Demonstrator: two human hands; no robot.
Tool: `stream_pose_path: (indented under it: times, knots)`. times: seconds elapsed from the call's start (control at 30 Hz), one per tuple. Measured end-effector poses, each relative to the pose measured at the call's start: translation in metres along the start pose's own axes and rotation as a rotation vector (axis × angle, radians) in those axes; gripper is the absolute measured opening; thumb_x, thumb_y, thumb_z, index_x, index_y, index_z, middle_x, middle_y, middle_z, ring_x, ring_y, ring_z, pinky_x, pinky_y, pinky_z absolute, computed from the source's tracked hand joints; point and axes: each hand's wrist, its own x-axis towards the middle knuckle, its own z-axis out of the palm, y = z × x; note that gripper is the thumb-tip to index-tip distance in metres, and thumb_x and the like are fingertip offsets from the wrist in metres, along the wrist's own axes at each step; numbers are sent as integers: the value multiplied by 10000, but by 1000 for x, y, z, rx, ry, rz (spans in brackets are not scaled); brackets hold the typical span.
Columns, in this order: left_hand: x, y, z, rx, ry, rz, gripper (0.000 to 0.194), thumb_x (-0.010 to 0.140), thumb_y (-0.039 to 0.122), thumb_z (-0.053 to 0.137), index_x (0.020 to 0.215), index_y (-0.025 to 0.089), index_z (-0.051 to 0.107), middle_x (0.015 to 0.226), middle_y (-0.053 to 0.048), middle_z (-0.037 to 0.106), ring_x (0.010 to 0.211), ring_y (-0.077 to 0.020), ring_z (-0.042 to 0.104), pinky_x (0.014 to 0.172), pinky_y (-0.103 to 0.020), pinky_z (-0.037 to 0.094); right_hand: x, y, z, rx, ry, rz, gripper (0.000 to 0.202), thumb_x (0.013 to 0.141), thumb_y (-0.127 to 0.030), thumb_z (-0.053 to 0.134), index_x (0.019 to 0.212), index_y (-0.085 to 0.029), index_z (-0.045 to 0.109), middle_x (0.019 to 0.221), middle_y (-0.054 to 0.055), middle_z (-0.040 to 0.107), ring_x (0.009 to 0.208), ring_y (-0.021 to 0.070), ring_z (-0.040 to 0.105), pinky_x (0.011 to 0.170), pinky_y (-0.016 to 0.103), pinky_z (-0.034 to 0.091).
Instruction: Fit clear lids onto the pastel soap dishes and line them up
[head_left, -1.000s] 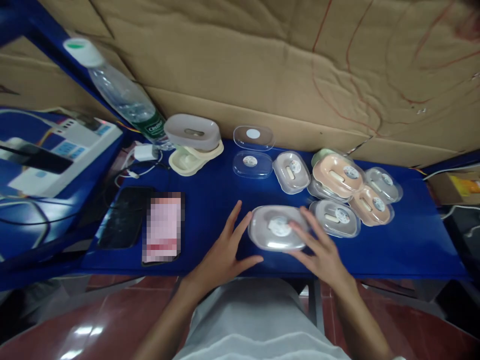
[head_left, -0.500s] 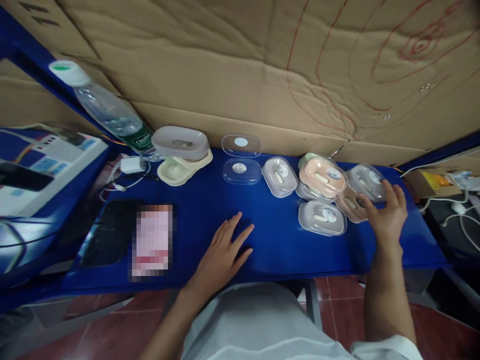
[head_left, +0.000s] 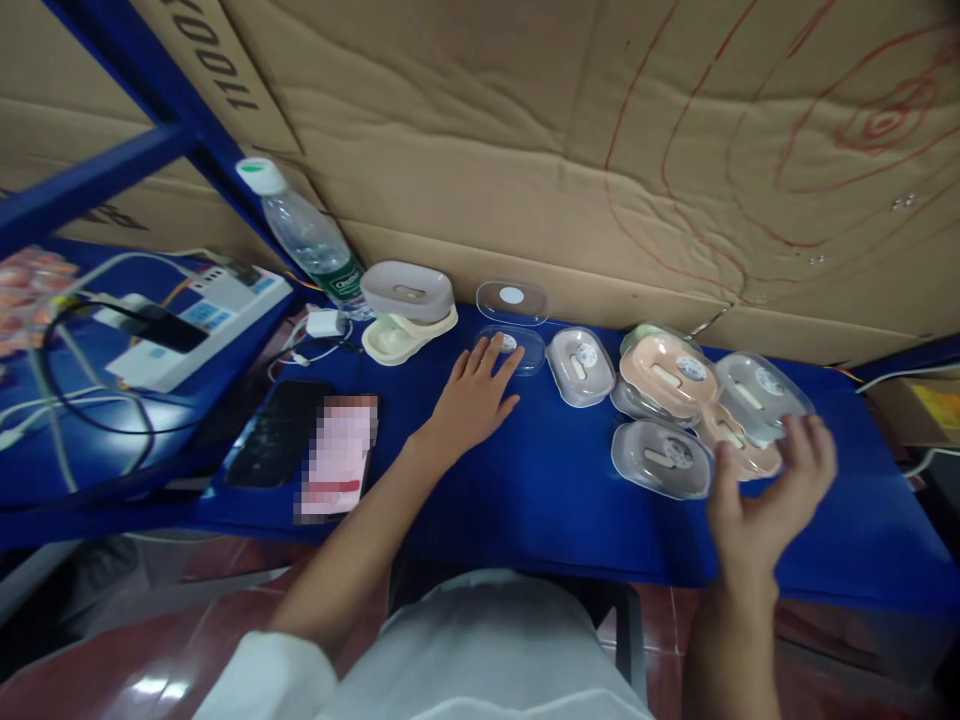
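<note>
My left hand (head_left: pixel 474 395) lies with fingers spread at the near edge of a clear plastic lid (head_left: pixel 531 350); I cannot tell whether it touches it. Behind that is another clear lid (head_left: pixel 513 303) with a round white sticker. To the right sit several lidded boxes that look like soap dishes: a grey one (head_left: pixel 579 368), a peach one (head_left: pixel 664 372) stacked on others, a front grey one (head_left: pixel 660 460) and a right grey one (head_left: pixel 757 395). My right hand (head_left: pixel 772 490), thumb and fingers apart and holding nothing, hovers in front of a lower peach box (head_left: pixel 739 450), partly hiding it.
At the back left, an open grey dish (head_left: pixel 409 290) rests on a cream tray (head_left: pixel 397 340), beside a water bottle (head_left: pixel 307 240). Two phones, a black one (head_left: pixel 274 435) and a lit one (head_left: pixel 337 455), lie left. A white charger (head_left: pixel 326 322), cables and a power strip (head_left: pixel 202 325) are further left.
My left hand has moved forward to the near clear lid. My right hand has drawn back a little from the right-hand boxes. The view has shifted to the left.
</note>
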Motion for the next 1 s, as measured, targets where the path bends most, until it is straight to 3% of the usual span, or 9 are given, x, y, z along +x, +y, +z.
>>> stream_pose_path:
  times: [0.07,0.17,0.33,0.4,0.53,0.73,0.87,0.93,1.0]
  knots:
    - [9,-1,8,49,-71,-41,660,976,230,690,1592,161,464,1668,-250,412,1553,-438,401,1238,-698,322,-19,-46,8,98,-127,-69,634,993,-366,686,1585,-262,484,1591,203,486,1511,420,459,1192,722,404]
    - [-2,0,7,74,-84,-18,592,938,176,731,1505,198,561,1540,-214,541,1443,-401,522,1233,-718,302,-47,-90,22,249,-457,-170,599,1032,-323,626,1604,-319,448,1656,149,427,1531,375,452,1178,624,493]
    - [-66,5,-4,3,-51,26,424,936,156,720,1344,262,669,1385,-142,595,1328,-359,567,1135,-627,457,-55,-103,41,306,-748,-345,586,1066,-315,573,1632,-325,418,1638,117,492,1486,331,517,1170,576,523]
    - [-95,5,-3,-73,-71,19,381,957,182,705,1322,289,683,1374,-122,594,1283,-337,583,1044,-542,539,-47,-101,49,278,-784,-398,550,1075,-328,557,1614,-305,455,1595,120,549,1435,327,569,1164,583,521]
    - [-133,1,4,-173,-4,-28,329,998,231,671,1317,309,697,1353,-106,608,1268,-314,591,1049,-525,540,-19,-113,73,253,-806,-508,469,1094,-292,500,1561,-278,538,1488,105,656,1331,299,650,1141,555,532]
    - [-130,-5,18,-227,85,-14,323,1046,270,612,1360,291,686,1391,-119,598,1338,-309,556,1100,-518,506,36,-201,163,237,-709,-559,408,1094,-260,497,1479,-181,609,1502,132,643,1404,318,586,1160,530,491]
    - [-128,-10,25,-253,117,9,331,1052,260,602,1371,290,686,1402,-117,593,1345,-306,553,1110,-510,497,65,-264,221,215,-633,-609,508,1134,-321,444,1594,-107,447,1680,155,439,1551,337,415,1261,540,358]
    - [-129,-11,26,-249,121,15,342,1058,249,586,1384,299,679,1421,-118,588,1357,-306,553,1094,-502,507,79,-280,239,194,-652,-595,526,1149,-355,404,1592,-73,433,1698,169,400,1574,356,364,1277,590,284]
    - [-130,-12,26,-239,129,22,348,1065,247,572,1396,292,671,1444,-127,576,1371,-311,546,1087,-501,510,96,-285,251,163,-737,-568,463,1134,-345,475,1510,-85,545,1613,160,525,1525,356,441,1268,629,275]
